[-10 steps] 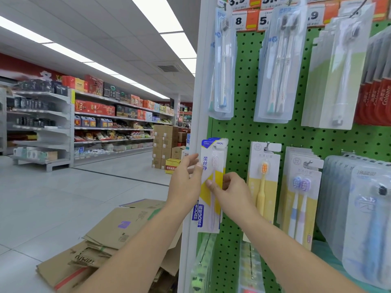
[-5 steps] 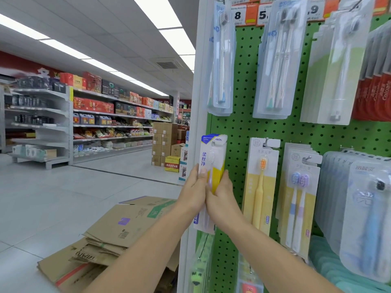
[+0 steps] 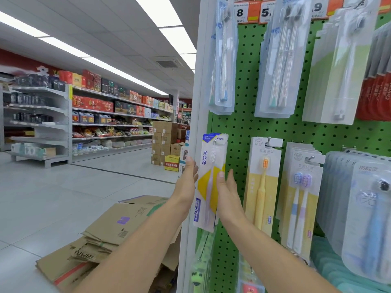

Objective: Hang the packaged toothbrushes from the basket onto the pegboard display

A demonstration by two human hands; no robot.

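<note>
A white, yellow and blue toothbrush pack (image 3: 208,182) hangs at the left edge of the green pegboard (image 3: 241,127), its top at a peg. My left hand (image 3: 188,182) lies flat against the pack's left side with straight fingers. My right hand (image 3: 227,193) presses its right side, thumb on the front and fingers straight. The basket is out of view.
Other toothbrush packs hang around: a yellow one (image 3: 262,185) just to the right, a twin pack (image 3: 300,195), clear packs (image 3: 224,56) above. Flattened cardboard boxes (image 3: 110,237) lie on the floor below left. A white shelf post (image 3: 196,102) borders the pegboard.
The hands went from gripping the pack close together to lying flat with straight fingers on either side of it. The pack now sits higher, against the pegboard.
</note>
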